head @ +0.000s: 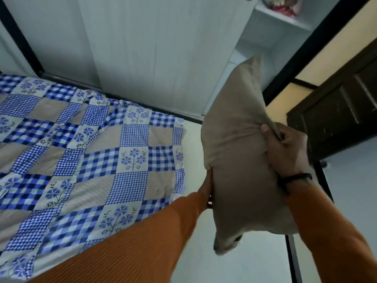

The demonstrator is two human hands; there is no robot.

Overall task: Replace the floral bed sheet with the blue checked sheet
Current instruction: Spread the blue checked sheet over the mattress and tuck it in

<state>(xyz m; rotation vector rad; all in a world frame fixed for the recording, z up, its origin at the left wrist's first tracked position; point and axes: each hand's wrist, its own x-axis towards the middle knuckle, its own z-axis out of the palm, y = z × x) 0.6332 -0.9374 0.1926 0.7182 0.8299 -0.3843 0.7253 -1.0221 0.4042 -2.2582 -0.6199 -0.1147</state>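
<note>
Both hands (285,148) grip pillow (238,152); blue checked sheet (98,152) lies left.

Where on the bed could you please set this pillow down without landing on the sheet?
The tan pillow, gripped by the right hand and touched by the left hand, hangs beside the bed. A bare pale strip of mattress runs between the blue checked sheet and the pillow. The rest is sheet-covered.

One blue checked sheet (91,152) on one bed, one beige pillow (240,160), two hands, left (207,188) and right (285,148), one dark wooden door (336,111)
</note>
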